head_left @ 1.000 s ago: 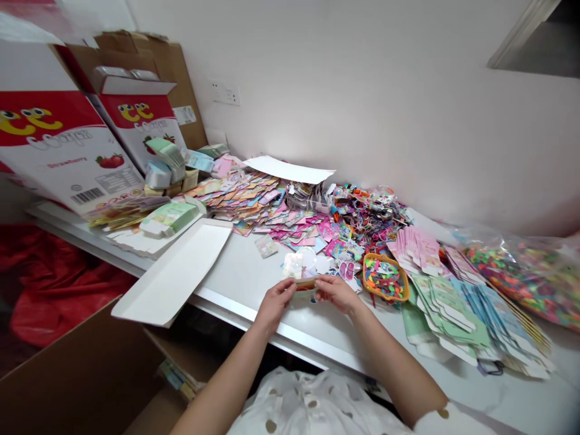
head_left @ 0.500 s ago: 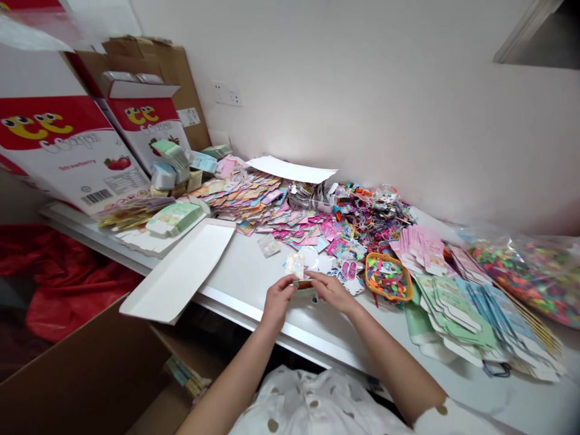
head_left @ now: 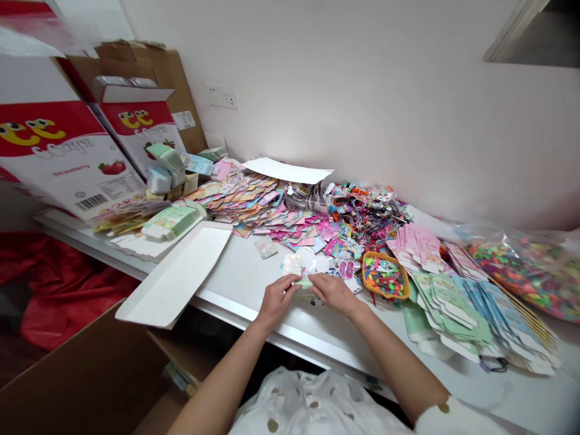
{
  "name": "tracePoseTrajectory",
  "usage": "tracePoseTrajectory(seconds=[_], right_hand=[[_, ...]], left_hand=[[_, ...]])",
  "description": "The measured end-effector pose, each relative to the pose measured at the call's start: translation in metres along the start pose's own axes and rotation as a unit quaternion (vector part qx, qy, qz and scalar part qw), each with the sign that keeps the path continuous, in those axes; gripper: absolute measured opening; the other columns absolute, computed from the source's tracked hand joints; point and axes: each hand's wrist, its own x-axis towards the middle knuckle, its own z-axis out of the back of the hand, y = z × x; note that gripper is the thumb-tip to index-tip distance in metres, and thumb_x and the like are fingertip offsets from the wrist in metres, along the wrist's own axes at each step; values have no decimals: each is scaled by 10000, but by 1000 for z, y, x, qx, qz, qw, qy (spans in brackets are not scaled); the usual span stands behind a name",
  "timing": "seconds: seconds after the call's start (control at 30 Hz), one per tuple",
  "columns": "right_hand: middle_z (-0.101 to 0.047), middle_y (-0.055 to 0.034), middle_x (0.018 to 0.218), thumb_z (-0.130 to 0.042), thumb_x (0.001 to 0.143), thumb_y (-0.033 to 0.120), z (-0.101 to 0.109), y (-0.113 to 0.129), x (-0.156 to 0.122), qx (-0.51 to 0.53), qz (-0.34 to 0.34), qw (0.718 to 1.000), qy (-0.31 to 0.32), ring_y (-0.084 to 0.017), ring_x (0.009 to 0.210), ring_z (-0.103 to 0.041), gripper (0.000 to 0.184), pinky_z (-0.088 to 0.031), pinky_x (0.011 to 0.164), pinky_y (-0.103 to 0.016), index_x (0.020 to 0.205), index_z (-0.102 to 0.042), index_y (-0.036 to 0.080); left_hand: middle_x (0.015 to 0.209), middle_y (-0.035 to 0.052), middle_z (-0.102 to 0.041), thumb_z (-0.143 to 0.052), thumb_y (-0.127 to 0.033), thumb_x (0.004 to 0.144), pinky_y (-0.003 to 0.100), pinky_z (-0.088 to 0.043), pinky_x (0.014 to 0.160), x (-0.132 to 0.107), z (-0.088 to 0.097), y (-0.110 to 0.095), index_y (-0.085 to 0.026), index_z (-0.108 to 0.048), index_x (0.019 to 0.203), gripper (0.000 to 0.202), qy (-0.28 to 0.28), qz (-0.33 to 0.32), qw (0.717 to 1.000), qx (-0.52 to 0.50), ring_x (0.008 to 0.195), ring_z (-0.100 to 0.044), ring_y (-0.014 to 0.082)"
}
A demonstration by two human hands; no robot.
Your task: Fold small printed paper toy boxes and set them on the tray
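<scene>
Between my two hands is a small pale green paper box (head_left: 305, 283), pinched at its two ends near the front of the white table. Its lower part is partly hidden by my fingers. My left hand (head_left: 277, 297) is closed on the left end, and my right hand (head_left: 334, 294) grips the right end. Just beyond them lie small white printed cards (head_left: 292, 264) and a pink slipper-shaped piece (head_left: 347, 269). To the right of my right hand stands a yellow basket (head_left: 365, 279) full of small colourful pieces.
Heaps of printed packets (head_left: 244, 199) and tangled colourful trinkets (head_left: 369, 208) line the wall. Flat green cartons (head_left: 453, 308) and a clear bag of bright pieces (head_left: 521, 266) lie right. A white tray (head_left: 176, 272) overhangs the front edge, above an open cardboard box (head_left: 86, 374).
The small box has turned in my hands: its brownish edge faced me before, and a pale green face shows now. My fingers have closed in around it.
</scene>
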Motion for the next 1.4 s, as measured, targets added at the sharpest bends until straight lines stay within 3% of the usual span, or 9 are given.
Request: tracePoseTrajectory(seconds=[0.43, 0.53, 0.7, 0.87, 1.0, 1.17, 1.27, 1.33, 1.4], right_hand=[[-646, -85, 825, -382, 930, 271, 21, 18, 5, -89, 23, 995, 44, -163, 728, -599, 260, -415, 640, -238, 1026, -608, 184], [-649, -97, 842, -384, 931, 264, 16, 18, 3, -109, 32, 993, 24, -172, 734, -607, 264, -437, 639, -249, 1062, -592, 167], [-635, -142, 1050, -369, 944, 292, -2, 4, -5, -155, 98, 983, -32, -211, 898, -616, 356, -501, 734, -310, 1224, -503, 118], [-580, -183, 1174, -402, 929, 236, -25, -5, -17, -174, 121, 972, -102, -253, 1037, -575, 396, -514, 802, -367, 1302, -443, 112], [-599, -152, 1111, -386, 911, 155, -33, -2, -17, -75, 63, 987, -129, -228, 978, -588, 405, -520, 773, -346, 1311, -449, 157], [-643, -83, 922, -455, 888, 214, -28, 28, -8, 127, -104, 971, -175, -195, 870, -600, 305, -506, 783, -331, 1164, -582, 192], [-601, -113, 1092, -522, 856, 269, -11, 40, -12, 180, -121, 962, -165, -176, 856, -600, 385, -508, 745, -305, 1229, -535, 178], [-572, -116, 1162, -554, 837, 318, 11, 31, -22, 181, -133, 958, -176, -164, 864, -600, 386, -504, 723, -280, 1197, -557, 182], [-628, -91, 1058, -520, 853, 335, 41, 6, -41, 139, -179, 956, -189, -168, 874, -603, 275, -488, 748, -280, 1051, -637, 184]], left_hand=[[1007, 23, -704, -515, -323, 858, 324, -500, 863, -3, 7, 8, -280, -681, 1001, 224, 37, -102, 989, 102, 958, -647, 173], [987, 28, -709, -496, -288, 874, 293, -505, 776, 0, 11, 6, -266, -673, 1011, 225, 49, -171, 968, 178, 879, -662, 161], [1047, 81, -687, -513, -202, 866, 284, -466, 686, -5, 10, 7, -193, -626, 1066, 230, -9, -313, 910, 273, 821, -642, 153], [1070, 87, -668, -526, -148, 841, 311, -464, 751, -13, 10, 16, -214, -597, 1113, 289, -33, -346, 899, 265, 903, -613, 174], [1144, 98, -605, -530, -194, 839, 361, -455, 860, -22, -5, 16, -243, -562, 1168, 335, -59, -261, 932, 244, 1040, -563, 210], [1303, 179, -408, -622, -387, 751, 451, -421, 952, -34, -31, 14, -164, -164, 1424, 844, -49, -99, 976, 189, 1217, -422, 292], [1266, 173, -436, -567, -412, 778, 478, -407, 953, -23, -8, 18, -160, -177, 1419, 791, -55, -32, 975, 213, 1183, -438, 301], [1250, 204, -450, -553, -461, 774, 515, -379, 951, -4, 26, 21, -118, -221, 1407, 793, -115, 23, 953, 281, 1175, -424, 343], [1301, 247, -395, -547, -506, 764, 573, -330, 951, 16, 59, 22, -89, -193, 1415, 849, -197, 73, 918, 336, 1196, -388, 388]])
